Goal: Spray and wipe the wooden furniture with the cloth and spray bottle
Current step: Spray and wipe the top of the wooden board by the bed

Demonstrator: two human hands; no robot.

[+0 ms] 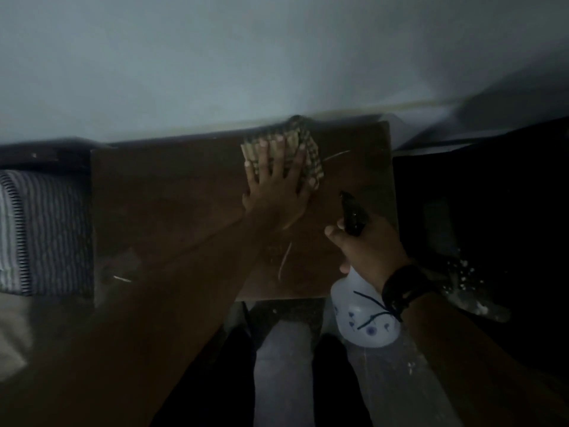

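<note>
Near the far edge of the wooden table, the left hand pressed flat, fingers spread, on the cloth. Just nearer, toward the right edge, the right hand gripped the spray bottle, nozzle aimed at the cloth.

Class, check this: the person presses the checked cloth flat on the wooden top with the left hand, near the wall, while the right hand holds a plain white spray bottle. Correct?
Not quite. The head view shows the spray bottle is not plain: its white body carries a blue floral pattern. The rest holds: left hand flat on the cloth, right hand gripping the bottle.
</note>
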